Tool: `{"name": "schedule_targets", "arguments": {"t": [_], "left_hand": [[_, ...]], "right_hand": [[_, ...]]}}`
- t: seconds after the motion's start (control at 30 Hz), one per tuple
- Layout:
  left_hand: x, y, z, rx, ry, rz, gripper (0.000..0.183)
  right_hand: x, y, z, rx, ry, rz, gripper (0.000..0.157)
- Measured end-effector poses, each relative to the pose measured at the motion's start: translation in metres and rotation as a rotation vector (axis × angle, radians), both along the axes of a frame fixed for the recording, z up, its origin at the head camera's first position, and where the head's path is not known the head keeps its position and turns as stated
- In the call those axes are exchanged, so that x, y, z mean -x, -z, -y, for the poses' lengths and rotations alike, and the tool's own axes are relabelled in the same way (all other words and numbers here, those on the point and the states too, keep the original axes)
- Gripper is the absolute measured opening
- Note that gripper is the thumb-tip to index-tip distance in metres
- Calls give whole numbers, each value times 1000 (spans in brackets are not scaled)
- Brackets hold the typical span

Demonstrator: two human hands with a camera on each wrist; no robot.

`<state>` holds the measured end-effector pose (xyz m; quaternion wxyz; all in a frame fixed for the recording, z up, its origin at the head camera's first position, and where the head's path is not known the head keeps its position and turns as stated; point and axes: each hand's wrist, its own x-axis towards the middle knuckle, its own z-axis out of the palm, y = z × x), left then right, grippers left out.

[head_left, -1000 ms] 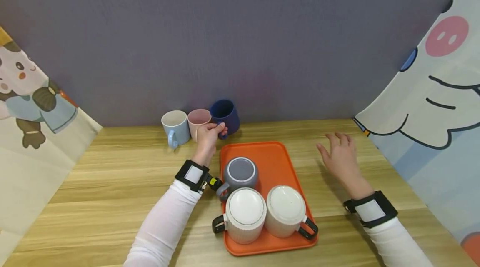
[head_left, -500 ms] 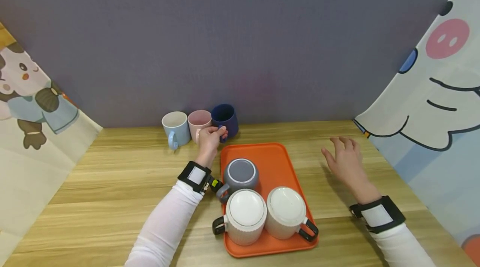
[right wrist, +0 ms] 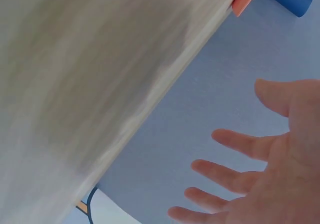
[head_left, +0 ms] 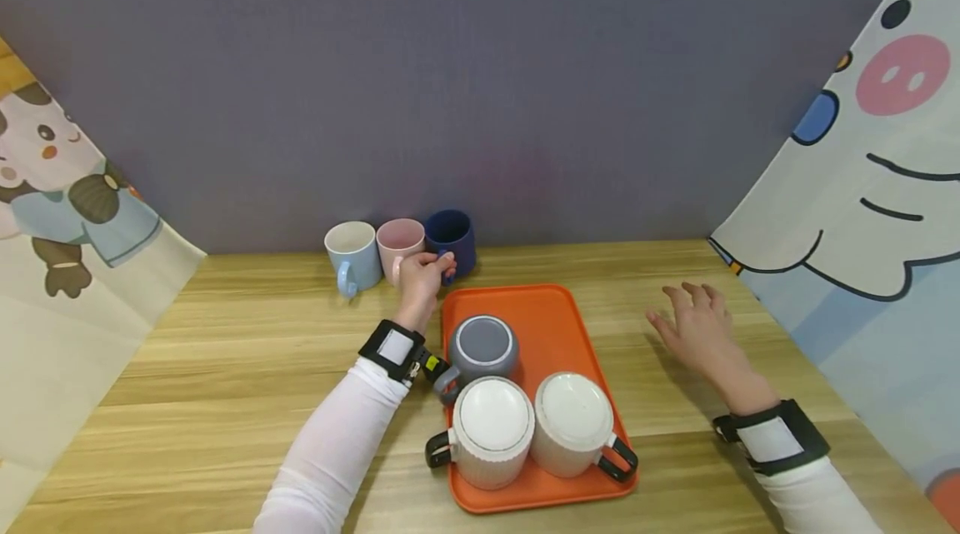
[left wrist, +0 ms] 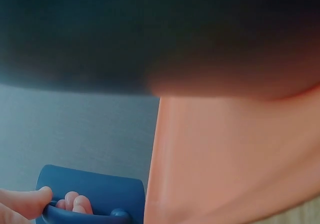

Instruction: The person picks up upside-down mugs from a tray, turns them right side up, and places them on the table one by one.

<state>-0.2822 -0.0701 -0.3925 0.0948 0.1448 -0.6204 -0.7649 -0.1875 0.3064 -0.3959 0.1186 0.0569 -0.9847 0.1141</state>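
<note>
My left hand [head_left: 420, 280] pinches the handle of a dark blue mug [head_left: 461, 241], which stands upright, mouth up, at the back of the table by the grey wall. In the left wrist view, thumb and fingertips close around the handle of this blue mug [left wrist: 100, 184]. Left of it, in a row, are a pink mug [head_left: 400, 236] and a light blue mug [head_left: 362, 263], both mouth up; my hand partly covers the pink one. Over the table's right side, my right hand [head_left: 697, 330] holds nothing, its fingers spread, as the right wrist view also shows.
An orange tray [head_left: 547, 309] lies in front of the row. Upside down on it are a grey mug [head_left: 483, 342] and two white mugs, one at left [head_left: 491, 434] and one at right [head_left: 572, 426], both with black handles. A grey wall [head_left: 480, 84] closes off the back.
The blue mug has come down slightly beside the pink mug, my left hand still on its handle. My right hand has drifted a little to the right and toward me.
</note>
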Motion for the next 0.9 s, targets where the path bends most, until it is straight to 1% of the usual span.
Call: {"name": "schedule_targets", "arguments": {"t": [0.27, 0.43, 0.63, 0.9], "left_hand": [[1, 2, 2, -7, 20, 13, 16], [1, 3, 2, 6, 32, 32, 16], [2, 3, 0, -1, 23, 43, 19], [2, 3, 0, -3, 31, 54, 19]], "right_hand": [[0, 1, -6, -8, -10, -7, 52], [0, 1, -8, -14, -5, 19, 52], [-1, 1, -8, -14, 4, 50, 53], [0, 1, -9, -20, 4, 54, 53]]}}
